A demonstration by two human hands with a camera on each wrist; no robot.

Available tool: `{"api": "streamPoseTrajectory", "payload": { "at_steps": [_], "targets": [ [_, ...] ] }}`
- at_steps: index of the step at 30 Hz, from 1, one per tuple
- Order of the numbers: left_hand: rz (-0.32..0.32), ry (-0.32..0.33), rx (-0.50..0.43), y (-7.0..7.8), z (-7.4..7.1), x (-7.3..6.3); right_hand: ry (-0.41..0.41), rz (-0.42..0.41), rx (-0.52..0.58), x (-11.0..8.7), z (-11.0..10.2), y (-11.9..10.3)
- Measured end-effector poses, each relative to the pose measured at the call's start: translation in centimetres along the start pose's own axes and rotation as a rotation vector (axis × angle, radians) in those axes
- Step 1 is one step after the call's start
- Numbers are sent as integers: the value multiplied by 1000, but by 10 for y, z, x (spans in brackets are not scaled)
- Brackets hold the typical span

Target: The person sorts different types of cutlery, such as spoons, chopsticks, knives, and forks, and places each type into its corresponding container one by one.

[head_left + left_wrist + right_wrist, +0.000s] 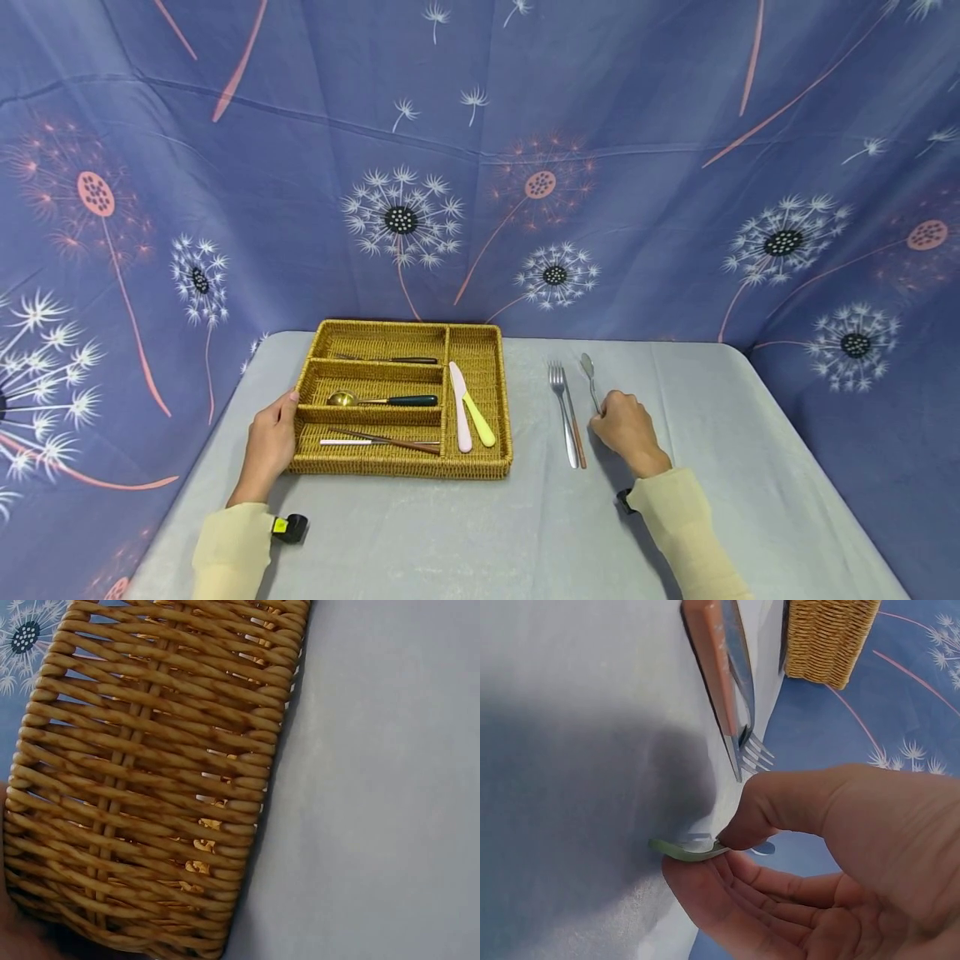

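Note:
My left hand grips the left wall of a wicker cutlery tray, with fingertips at its rim. Woven wall fills much of the left wrist view, and only a bit of that hand shows at its edge. To the right of the tray, my right hand pinches a small metal spoon by its handle, between thumb and fingers. The spoon's bowl points away from me. Left of this hand, a silver fork lies beside a thin brown-handled chopstick on the table.
The tray's left compartments hold a dark-handled utensil, a gold spoon with a dark green handle, and white and brown chopsticks. Its right one holds a pink knife and a yellow-handled one. A blue curtain hangs behind.

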State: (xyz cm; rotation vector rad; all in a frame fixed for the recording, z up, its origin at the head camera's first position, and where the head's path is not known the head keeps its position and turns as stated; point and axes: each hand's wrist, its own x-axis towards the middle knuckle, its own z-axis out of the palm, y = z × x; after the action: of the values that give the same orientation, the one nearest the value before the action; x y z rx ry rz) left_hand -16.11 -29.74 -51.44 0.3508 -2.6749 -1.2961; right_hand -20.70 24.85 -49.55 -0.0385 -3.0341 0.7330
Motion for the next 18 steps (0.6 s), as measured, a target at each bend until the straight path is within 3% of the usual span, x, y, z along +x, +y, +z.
{"api": "streamPoseTrajectory", "payload": {
  "at_steps": [10,18],
  "targets": [
    [-4,-4,-6,-1,1,0,19,-15,10,-7,-6,-1],
    [-3,-13,-8,0,0,0,105,-101,-9,-9,-15,-13]
  ]
}}
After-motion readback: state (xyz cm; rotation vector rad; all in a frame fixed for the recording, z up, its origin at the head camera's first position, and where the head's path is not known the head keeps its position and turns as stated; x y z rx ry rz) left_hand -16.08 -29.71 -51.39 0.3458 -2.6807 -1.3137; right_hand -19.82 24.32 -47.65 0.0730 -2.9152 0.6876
